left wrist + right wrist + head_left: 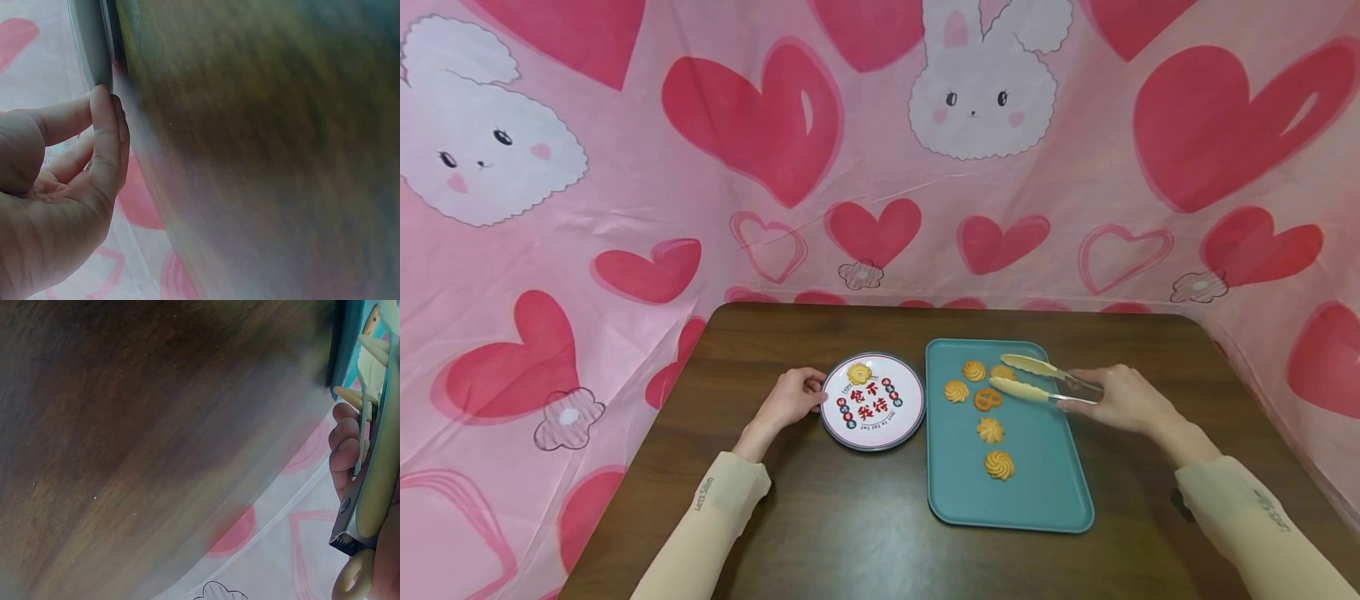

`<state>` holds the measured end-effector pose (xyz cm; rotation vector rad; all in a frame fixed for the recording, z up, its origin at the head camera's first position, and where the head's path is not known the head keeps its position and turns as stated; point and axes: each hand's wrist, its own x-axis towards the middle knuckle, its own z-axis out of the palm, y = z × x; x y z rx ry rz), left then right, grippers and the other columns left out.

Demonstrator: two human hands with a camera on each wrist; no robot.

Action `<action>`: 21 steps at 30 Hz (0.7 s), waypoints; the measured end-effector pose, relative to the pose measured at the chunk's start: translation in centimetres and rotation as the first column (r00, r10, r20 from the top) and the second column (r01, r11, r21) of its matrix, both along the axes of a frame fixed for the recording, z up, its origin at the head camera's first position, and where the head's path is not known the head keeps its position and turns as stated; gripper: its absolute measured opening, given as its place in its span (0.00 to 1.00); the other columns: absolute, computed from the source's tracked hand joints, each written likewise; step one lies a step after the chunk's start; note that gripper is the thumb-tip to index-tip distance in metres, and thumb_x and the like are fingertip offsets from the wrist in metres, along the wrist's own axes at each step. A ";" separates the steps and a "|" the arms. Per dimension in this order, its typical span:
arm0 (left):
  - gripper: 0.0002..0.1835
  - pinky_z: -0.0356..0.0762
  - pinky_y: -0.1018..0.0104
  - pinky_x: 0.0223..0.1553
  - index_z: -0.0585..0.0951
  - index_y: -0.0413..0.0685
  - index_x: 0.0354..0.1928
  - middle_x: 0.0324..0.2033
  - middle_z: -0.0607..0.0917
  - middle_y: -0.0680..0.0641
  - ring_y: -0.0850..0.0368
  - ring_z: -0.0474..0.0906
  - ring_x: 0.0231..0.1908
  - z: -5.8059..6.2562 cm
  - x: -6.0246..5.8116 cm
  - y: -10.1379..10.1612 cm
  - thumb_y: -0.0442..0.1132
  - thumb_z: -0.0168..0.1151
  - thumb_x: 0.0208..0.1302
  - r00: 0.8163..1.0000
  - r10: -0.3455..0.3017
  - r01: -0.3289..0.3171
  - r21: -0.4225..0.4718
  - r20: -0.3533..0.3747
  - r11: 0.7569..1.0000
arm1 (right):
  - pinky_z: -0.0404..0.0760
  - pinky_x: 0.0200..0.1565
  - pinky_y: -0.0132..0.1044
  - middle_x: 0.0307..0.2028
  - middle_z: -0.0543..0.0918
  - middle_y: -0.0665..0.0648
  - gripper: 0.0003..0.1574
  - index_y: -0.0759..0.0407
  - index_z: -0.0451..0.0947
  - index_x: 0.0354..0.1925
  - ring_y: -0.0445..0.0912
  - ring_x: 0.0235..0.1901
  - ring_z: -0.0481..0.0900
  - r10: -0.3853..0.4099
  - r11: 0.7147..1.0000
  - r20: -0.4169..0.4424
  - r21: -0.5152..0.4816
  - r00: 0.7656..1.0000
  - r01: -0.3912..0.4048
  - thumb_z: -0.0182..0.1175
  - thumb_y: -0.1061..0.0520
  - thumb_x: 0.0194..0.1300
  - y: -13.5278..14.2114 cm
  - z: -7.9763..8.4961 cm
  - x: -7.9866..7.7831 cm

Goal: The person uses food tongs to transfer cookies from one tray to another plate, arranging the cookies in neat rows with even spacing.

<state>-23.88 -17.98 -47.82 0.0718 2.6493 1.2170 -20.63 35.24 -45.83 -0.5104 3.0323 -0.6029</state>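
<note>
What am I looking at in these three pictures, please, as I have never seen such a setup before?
There is no robot here: a person works with two bare hands. The widest picture comes from a camera worn on the head, looking forward and down. The other two come from cameras on the wrists, each seeing its own hand up close, with much of the table in view.

On the table are a plate with one cookie and, beside it, a tray with more cookies. The left hand pinches the plate's edge. The right hand holds tongs over the tray; one cookie shows between their tips, though I cannot tell whether they grip it.
</note>
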 end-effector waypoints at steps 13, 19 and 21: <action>0.18 0.83 0.63 0.33 0.79 0.33 0.55 0.34 0.80 0.43 0.55 0.79 0.29 -0.1 0.0 0.0 0.30 0.67 0.63 1.000 0.005 -0.005 0.002 -0.006 1.000 | 0.83 0.39 0.53 0.39 0.88 0.57 0.47 0.67 0.79 0.59 0.45 0.33 0.81 -0.001 1.000 0.016 0.018 1.000 0.001 0.68 0.31 0.57 0.1 -0.1 -0.1; 0.18 0.83 0.64 0.34 0.79 0.33 0.55 0.34 0.80 0.43 0.54 0.79 0.29 0.0 0.0 0.0 0.30 0.67 0.64 1.000 0.004 -0.004 0.004 -0.003 1.000 | 0.83 0.37 0.50 0.33 0.87 0.51 0.47 0.67 0.80 0.58 0.43 0.29 0.77 0.023 0.999 -0.002 0.025 1.000 -0.023 0.67 0.30 0.58 0.2 -0.1 -0.2; 0.18 0.83 0.63 0.33 0.79 0.33 0.55 0.34 0.80 0.43 0.55 0.79 0.29 0.0 0.1 0.0 0.30 0.67 0.64 1.000 0.002 -0.002 0.005 -0.006 1.000 | 0.83 0.36 0.49 0.32 0.86 0.50 0.47 0.67 0.80 0.57 0.43 0.28 0.76 0.033 0.999 -0.010 0.036 0.999 -0.033 0.66 0.30 0.59 0.2 0.0 -0.2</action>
